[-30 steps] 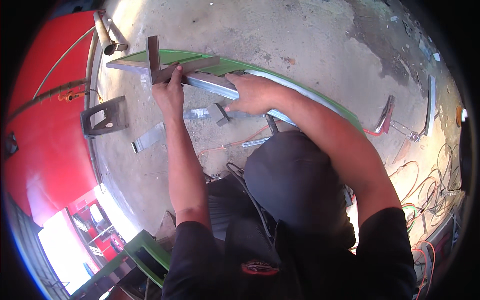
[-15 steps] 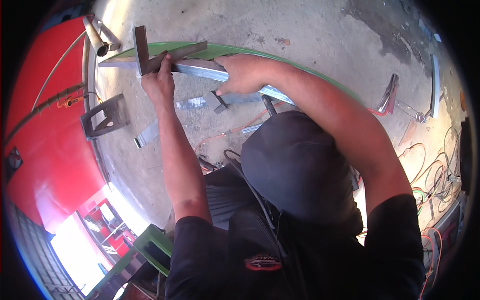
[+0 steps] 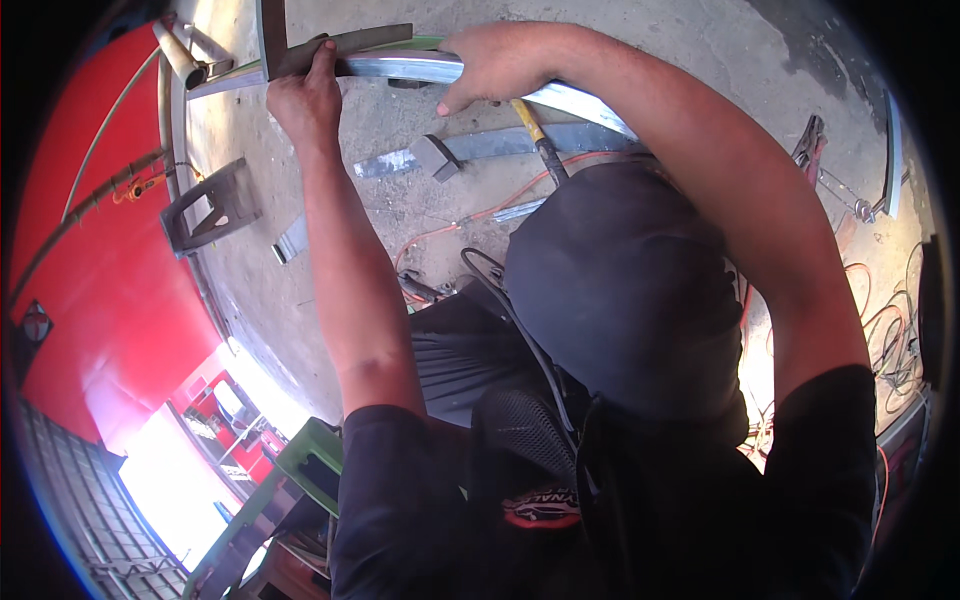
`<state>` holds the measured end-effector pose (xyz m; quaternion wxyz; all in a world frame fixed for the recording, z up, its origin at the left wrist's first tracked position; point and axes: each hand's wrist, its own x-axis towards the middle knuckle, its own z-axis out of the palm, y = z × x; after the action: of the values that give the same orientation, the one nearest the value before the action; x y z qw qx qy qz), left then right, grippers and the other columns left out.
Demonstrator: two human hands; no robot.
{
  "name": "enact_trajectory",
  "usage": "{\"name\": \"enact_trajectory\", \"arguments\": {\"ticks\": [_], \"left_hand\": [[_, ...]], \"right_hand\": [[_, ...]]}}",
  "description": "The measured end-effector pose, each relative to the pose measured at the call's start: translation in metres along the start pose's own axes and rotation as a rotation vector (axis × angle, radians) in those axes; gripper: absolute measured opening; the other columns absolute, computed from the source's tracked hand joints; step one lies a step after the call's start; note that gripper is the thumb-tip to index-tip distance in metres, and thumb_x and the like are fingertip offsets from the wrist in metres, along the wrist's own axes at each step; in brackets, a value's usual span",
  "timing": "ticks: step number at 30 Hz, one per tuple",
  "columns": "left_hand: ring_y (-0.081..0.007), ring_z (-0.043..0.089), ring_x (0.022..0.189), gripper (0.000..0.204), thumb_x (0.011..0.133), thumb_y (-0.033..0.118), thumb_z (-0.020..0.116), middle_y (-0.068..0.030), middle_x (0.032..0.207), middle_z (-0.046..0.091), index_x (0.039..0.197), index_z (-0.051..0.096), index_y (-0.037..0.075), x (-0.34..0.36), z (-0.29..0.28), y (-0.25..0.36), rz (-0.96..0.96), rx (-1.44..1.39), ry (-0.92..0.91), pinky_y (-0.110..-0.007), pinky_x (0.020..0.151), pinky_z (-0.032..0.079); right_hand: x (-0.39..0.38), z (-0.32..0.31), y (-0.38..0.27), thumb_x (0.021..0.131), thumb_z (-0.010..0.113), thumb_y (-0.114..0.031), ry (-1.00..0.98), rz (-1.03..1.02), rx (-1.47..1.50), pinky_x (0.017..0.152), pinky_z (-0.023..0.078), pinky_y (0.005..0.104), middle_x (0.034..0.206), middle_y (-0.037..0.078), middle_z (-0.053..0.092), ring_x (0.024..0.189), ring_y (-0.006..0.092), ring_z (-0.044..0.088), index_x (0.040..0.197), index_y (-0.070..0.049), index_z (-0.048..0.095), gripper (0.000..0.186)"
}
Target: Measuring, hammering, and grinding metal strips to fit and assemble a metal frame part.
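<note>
My left hand [image 3: 305,100] is closed on a dark L-shaped metal square [image 3: 345,47], thumb on top. The square lies against a long silver metal bar [image 3: 400,68], one leg slanting along it and the other rising past the top edge of the view. My right hand [image 3: 500,65] grips the same bar farther right, thumb on its near side and fingers over the far side, partly hidden. Behind the bar a green edge [image 3: 425,43] shows. A dark rounded shape [image 3: 620,290] covers the floor below my right forearm.
On the concrete floor lie a flat metal strip [image 3: 500,143] with a small dark angled piece [image 3: 435,158], and a yellow-and-black handle [image 3: 535,135]. A grey metal frame [image 3: 210,205] and a pipe [image 3: 180,55] sit beside the red panel [image 3: 100,230]. Cables [image 3: 890,340] tangle at right.
Both hands, the square and the bar now appear higher in the view. More of the yellow-and-black handle and the floor strip shows. Both hands keep their hold.
</note>
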<state>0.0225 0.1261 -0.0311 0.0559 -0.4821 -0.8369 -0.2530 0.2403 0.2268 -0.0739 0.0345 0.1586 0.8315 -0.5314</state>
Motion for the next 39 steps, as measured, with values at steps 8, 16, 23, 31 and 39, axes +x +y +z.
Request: {"name": "enact_trajectory", "arguments": {"ticks": [8, 16, 23, 31, 39], "left_hand": [[-0.0193, 0.071, 0.075, 0.028, 0.084, 0.023, 0.077, -0.0163, 0.082, 0.075, 0.092, 0.075, -0.003, 0.002, 0.0, -0.001, 0.001, -0.048, 0.016, -0.031, 0.075, 0.052], [-0.0188, 0.07, 0.077, 0.027, 0.084, 0.023, 0.076, -0.0161, 0.082, 0.075, 0.093, 0.075, -0.003, 0.006, 0.002, 0.007, 0.014, -0.096, -0.005, -0.031, 0.075, 0.052], [-0.0172, 0.069, 0.077, 0.022, 0.085, 0.019, 0.075, -0.014, 0.085, 0.075, 0.094, 0.076, -0.002, 0.008, 0.0, 0.008, -0.029, -0.018, -0.04, -0.03, 0.075, 0.051], [-0.0156, 0.069, 0.078, 0.02, 0.085, 0.016, 0.075, -0.0128, 0.084, 0.075, 0.094, 0.076, -0.001, 0.005, -0.001, 0.006, 0.026, -0.054, -0.021, -0.03, 0.075, 0.051], [-0.0154, 0.069, 0.079, 0.02, 0.086, 0.014, 0.075, -0.012, 0.085, 0.075, 0.095, 0.075, -0.003, 0.004, 0.0, 0.006, -0.007, -0.106, -0.026, -0.029, 0.075, 0.052]], "right_hand": [[0.005, 0.0, 0.003, 0.079, 0.075, -0.039, -0.032, -0.017, 0.049, 0.078, 0.051, 0.0395, 0.093, 0.02, 0.069, 0.086, 0.0307, 0.067, 0.119, 0.008, 0.06, 0.063], [0.01, -0.005, 0.007, 0.076, 0.079, -0.033, -0.135, 0.103, 0.212, 0.066, 0.05, 0.0385, 0.083, 0.016, 0.067, 0.07, 0.0243, 0.063, 0.12, 0.007, 0.06, 0.063], [0.004, -0.007, 0.007, 0.076, 0.078, -0.036, -0.094, 0.057, 0.165, 0.079, 0.051, 0.039, 0.099, 0.02, 0.068, 0.089, 0.0284, 0.066, 0.122, 0.005, 0.06, 0.065], [0.004, -0.008, 0.004, 0.075, 0.077, -0.038, -0.094, 0.06, 0.137, 0.085, 0.05, 0.039, 0.107, 0.021, 0.068, 0.097, 0.0301, 0.066, 0.124, 0.006, 0.06, 0.068], [0.005, -0.007, 0.006, 0.075, 0.077, -0.04, -0.117, 0.053, 0.157, 0.088, 0.049, 0.0391, 0.111, 0.022, 0.068, 0.101, 0.0307, 0.065, 0.125, 0.006, 0.059, 0.07]]}}
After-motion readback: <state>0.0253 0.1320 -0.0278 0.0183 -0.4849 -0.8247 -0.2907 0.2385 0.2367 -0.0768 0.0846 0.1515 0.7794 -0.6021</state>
